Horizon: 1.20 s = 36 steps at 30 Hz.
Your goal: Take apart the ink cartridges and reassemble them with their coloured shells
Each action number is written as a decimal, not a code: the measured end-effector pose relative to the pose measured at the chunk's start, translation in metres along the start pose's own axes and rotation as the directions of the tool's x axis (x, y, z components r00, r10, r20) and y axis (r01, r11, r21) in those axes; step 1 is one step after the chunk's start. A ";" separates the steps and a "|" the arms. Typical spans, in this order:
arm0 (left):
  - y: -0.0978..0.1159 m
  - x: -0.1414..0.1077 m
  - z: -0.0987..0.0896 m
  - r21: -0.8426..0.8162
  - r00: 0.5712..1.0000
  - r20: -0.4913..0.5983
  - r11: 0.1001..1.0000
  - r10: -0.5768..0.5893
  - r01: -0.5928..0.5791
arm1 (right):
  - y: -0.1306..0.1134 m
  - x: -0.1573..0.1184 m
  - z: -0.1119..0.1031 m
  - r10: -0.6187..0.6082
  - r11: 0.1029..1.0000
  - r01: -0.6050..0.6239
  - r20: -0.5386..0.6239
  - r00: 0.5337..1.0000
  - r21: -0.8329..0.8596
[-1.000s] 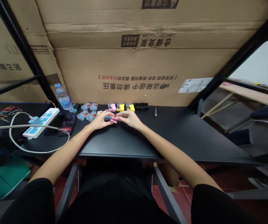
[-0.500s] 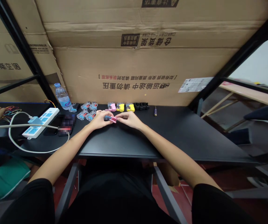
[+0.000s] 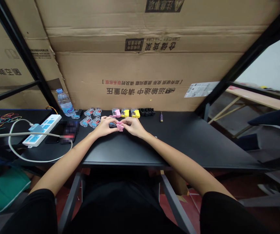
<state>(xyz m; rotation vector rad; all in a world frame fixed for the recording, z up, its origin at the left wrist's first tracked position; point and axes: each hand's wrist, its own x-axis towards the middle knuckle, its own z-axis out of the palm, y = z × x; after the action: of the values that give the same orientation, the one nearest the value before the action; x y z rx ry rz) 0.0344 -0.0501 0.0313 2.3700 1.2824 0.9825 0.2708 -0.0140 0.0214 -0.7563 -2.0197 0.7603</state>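
Near the middle of the desk, a small pink plastic part sits between my two hands. My left hand is closed on its left side, and my right hand pinches its right side. A clear bluish piece shows within the left fingers, partly hidden by them. Just beyond my hands stand a clear-and-pink unit, two clear-and-yellow units and a row of black plastic parts. Several clear housings with red and blue bits lie beside my left hand.
A small screwdriver lies at the right. To the left are a water bottle, a white power strip, phones and a looping white cable. Coloured wires lie near another person at far left. Cardboard backs the desk.
The pink part has turned and now shows more of its face, with my right fingers drawn in against it. The other person's hand has moved left, away from the coloured wires.
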 end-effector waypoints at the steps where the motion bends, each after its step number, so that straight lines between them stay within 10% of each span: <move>1: 0.001 0.000 0.000 0.005 1.000 0.004 1.000 -0.003 0.003 | -0.001 0.000 0.000 0.001 1.000 -0.001 0.002 1.000 0.003; 24: 0.006 -0.001 -0.009 0.013 0.998 0.048 0.999 -0.044 0.043 | 0.024 0.008 -0.007 0.266 0.899 -0.266 0.047 0.963 0.348; 36: 0.005 -0.003 -0.004 0.041 0.996 0.086 0.999 0.003 -0.007 | 0.009 0.004 -0.001 0.160 0.941 -0.181 0.096 0.983 0.286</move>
<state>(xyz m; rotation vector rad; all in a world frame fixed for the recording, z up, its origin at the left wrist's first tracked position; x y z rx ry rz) 0.0339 -0.0555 0.0360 2.4192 1.2779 0.8537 0.2723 -0.0055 0.0175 -0.7431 -1.8616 1.1742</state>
